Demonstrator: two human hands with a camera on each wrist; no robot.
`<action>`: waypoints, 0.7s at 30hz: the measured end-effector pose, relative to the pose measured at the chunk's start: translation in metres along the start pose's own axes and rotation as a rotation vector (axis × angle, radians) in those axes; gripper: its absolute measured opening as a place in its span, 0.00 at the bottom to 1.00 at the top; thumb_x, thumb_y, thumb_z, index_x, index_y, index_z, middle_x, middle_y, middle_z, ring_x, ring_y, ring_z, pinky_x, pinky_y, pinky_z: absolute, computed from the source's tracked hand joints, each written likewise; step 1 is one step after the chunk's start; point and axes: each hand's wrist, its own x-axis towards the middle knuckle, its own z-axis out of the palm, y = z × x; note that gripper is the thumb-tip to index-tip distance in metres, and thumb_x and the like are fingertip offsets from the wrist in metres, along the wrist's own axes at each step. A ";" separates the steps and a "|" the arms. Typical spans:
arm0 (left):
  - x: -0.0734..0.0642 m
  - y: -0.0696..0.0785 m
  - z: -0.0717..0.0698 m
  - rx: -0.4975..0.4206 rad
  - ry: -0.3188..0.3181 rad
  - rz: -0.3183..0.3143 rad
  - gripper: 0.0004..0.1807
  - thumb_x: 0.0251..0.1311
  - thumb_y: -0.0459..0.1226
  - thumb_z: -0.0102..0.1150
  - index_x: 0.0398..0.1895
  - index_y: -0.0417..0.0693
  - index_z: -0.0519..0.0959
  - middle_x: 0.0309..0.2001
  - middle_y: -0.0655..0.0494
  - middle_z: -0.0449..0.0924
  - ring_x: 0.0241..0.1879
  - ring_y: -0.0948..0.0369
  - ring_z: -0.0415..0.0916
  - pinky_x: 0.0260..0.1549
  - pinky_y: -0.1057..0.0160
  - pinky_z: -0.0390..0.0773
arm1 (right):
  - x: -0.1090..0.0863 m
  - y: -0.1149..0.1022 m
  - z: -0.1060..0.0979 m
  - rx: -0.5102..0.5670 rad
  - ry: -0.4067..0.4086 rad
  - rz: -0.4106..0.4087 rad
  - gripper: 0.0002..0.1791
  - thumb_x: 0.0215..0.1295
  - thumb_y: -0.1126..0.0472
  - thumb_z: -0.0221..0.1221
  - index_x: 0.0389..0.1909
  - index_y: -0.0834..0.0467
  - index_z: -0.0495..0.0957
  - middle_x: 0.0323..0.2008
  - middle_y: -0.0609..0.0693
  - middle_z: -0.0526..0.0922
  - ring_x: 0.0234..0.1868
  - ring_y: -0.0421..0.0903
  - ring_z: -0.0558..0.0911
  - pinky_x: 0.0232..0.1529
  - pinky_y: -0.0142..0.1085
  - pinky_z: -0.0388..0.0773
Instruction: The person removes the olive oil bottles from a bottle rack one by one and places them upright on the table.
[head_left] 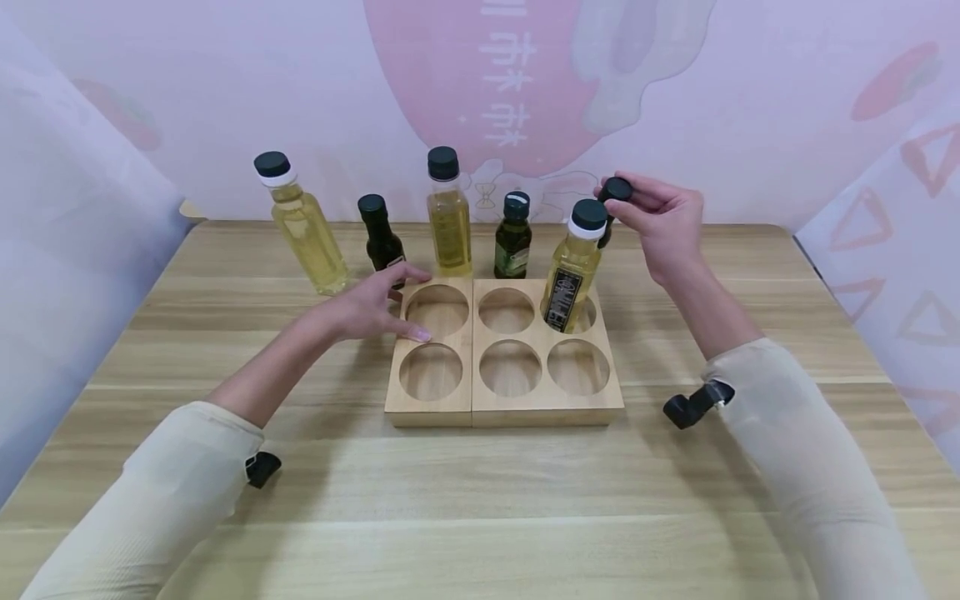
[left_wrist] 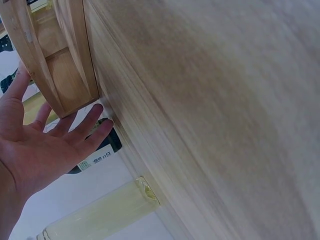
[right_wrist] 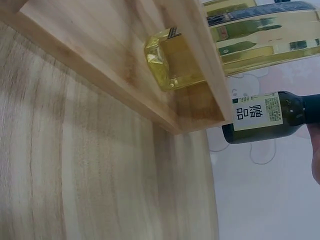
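A light wooden rack with round holes, made of two joined blocks, sits mid-table. My left hand is at its left side, thumb along the top between two holes; in the left wrist view the fingers are spread and fairly straight against the edge. Behind the rack's right end, my right hand pinches a small dark bottle with a white label by its black cap. That bottle's base looks raised above the table. A tall bottle of yellow oil leans in the rack's back right hole.
Behind the rack stand a tall oil bottle, a small green bottle and a small dark bottle. Another tall oil bottle is at the back left. A printed pale curtain closes off the table's back.
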 end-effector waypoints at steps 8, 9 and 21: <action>-0.002 0.002 0.000 -0.016 -0.001 0.007 0.44 0.57 0.35 0.78 0.74 0.38 0.63 0.78 0.38 0.56 0.71 0.31 0.60 0.69 0.35 0.67 | 0.003 0.016 -0.001 -0.071 0.011 0.013 0.21 0.59 0.88 0.60 0.40 0.61 0.90 0.35 0.50 0.92 0.39 0.41 0.91 0.45 0.32 0.87; -0.002 0.002 0.000 -0.016 0.000 0.006 0.44 0.57 0.35 0.78 0.74 0.38 0.63 0.78 0.38 0.56 0.71 0.32 0.60 0.70 0.36 0.66 | 0.004 0.018 -0.001 -0.076 0.013 0.015 0.21 0.60 0.88 0.60 0.40 0.61 0.90 0.35 0.50 0.92 0.39 0.41 0.91 0.45 0.32 0.87; -0.001 0.001 0.000 -0.022 -0.001 0.001 0.43 0.57 0.35 0.78 0.73 0.39 0.63 0.78 0.40 0.57 0.70 0.31 0.60 0.68 0.36 0.68 | 0.008 0.029 0.001 -0.169 0.033 0.052 0.17 0.62 0.86 0.60 0.46 0.68 0.86 0.34 0.44 0.91 0.39 0.38 0.90 0.46 0.29 0.86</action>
